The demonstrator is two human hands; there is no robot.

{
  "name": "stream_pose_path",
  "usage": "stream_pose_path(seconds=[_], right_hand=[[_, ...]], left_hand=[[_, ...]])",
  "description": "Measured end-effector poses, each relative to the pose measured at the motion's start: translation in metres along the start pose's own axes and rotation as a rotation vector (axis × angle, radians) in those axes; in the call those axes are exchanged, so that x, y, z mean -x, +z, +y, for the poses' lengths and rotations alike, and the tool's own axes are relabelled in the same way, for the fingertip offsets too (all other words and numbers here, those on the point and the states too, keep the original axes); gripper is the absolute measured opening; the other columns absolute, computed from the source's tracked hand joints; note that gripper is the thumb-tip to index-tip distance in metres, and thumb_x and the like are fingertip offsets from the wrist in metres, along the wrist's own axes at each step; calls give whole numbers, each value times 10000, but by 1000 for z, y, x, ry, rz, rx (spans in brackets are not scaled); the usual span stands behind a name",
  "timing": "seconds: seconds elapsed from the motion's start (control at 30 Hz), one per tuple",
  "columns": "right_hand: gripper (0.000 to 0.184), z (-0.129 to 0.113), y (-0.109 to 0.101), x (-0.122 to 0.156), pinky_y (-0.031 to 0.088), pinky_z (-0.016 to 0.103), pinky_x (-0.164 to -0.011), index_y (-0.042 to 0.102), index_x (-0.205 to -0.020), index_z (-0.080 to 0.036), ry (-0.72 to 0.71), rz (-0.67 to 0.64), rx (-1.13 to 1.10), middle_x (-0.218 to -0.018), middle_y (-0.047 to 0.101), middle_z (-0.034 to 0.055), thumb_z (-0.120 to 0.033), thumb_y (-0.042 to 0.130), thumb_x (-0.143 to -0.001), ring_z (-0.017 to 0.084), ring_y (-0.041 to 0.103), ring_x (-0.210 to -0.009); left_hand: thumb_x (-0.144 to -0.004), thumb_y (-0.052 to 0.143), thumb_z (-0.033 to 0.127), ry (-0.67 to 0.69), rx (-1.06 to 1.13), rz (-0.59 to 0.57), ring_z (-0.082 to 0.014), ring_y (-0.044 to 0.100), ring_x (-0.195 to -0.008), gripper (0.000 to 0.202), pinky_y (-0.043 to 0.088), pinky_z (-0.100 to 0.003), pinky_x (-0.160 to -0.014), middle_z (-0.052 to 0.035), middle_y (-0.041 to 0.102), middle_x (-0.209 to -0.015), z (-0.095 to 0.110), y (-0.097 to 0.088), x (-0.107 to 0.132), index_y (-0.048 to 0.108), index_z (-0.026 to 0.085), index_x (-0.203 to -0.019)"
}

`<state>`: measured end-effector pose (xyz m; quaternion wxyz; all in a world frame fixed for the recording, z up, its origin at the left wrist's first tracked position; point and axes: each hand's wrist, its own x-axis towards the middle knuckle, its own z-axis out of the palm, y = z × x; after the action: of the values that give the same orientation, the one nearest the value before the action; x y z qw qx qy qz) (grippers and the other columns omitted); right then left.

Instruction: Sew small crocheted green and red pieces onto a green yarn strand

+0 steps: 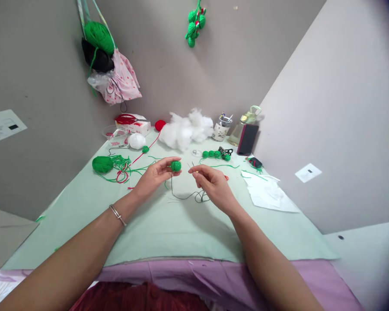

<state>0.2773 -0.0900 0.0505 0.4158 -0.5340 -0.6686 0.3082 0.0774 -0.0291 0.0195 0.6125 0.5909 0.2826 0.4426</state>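
Observation:
My left hand [155, 175] pinches a small green crocheted ball [175, 166] between thumb and fingertips, just above the pale green tabletop [168, 229]. My right hand [214, 185] is closed in a pinch on a thin needle [192, 166] that points toward the ball. A dark thread [184, 196] runs down from the ball and loops on the cloth under my right hand. The two hands are a few centimetres apart.
A green yarn ball [102, 164] with tangled green and red strands lies at left. White stuffing [186, 129], a row of green crocheted balls [215, 154], scissors [226, 151], a cup of tools [221, 128], a bottle [244, 125], a phone [247, 139] and white paper [267, 192] lie beyond and right.

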Motion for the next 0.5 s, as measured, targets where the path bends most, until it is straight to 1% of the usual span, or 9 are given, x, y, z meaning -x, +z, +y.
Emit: stream_pose_path(seconds=[0.07,0.17,0.3,0.43,0.5], right_hand=[[209,0,2,1,301,237,-504,648,-926,-192,-12,21,-8,-595,491,-35,-352,512,-916,100,391,-524],[207,0,3,1,303,236,-504,627,-885,-190,-20,56,-43,-586,485,-36,-368,525,-911,100,384,-524],[213,1,3,0,317,239,-504,622,-876,-190,-25,82,-75,-585,483,-32,-383,538,-903,107,416,-533],[205,2,4,1,322,239,-497,626,-887,-191,-38,87,-84,-587,485,-33,-376,540,-903,108,432,-531],[201,2,4,1,326,237,-499,626,-889,-191,-40,86,-86,-588,487,-33,-369,536,-907,107,438,-534]], left_hand=[[-810,663,228,-13,93,-30,-218,629,-1091,375,420,-420,-1073,-65,673,-1136,1,-3,-1,648,222,-1184],[-789,629,182,-27,235,-65,-236,619,-1122,345,417,-450,-1087,-88,676,-1156,4,-9,-3,676,187,-1131],[-760,562,135,-40,318,-126,-265,618,-1140,407,413,-477,-1097,-103,683,-1163,9,-13,-3,687,171,-1146],[-839,537,217,-49,367,-128,-274,601,-1174,351,425,-460,-1092,-108,678,-1174,13,-13,-1,688,166,-1152],[-864,573,251,-55,362,-99,-250,615,-1152,320,434,-425,-1089,-95,671,-1190,14,-12,-1,683,179,-1156]])
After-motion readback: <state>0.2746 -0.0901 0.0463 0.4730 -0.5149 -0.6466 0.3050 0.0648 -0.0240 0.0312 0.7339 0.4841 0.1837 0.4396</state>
